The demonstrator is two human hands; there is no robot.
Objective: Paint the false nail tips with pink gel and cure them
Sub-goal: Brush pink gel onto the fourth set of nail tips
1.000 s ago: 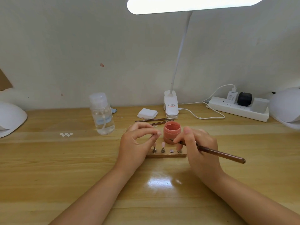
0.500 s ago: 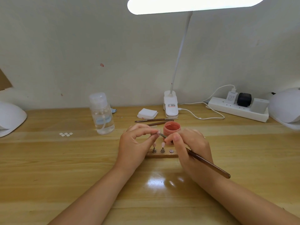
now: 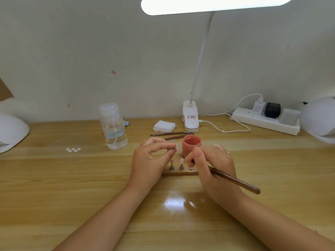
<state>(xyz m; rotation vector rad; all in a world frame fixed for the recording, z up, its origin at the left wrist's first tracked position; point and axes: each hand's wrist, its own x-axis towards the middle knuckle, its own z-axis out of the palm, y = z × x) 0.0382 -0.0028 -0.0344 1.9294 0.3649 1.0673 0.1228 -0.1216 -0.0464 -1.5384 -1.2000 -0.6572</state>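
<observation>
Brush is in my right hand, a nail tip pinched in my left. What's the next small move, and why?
Probably bring the brush tip up to the nail tip and stroke on gel. The left hand pinches that tip apart from the stand, facing the brush; the right hand grips the brush just beside the open pink gel jar. Whether the bristles are loaded is too small to tell.

Both forearms converge inward; the left hand [image 3: 150, 160] pinches a nail tip [image 3: 176, 147] between thumb and forefinger, the right hand [image 3: 212, 163] grips a brush [image 3: 235, 182].
</observation>
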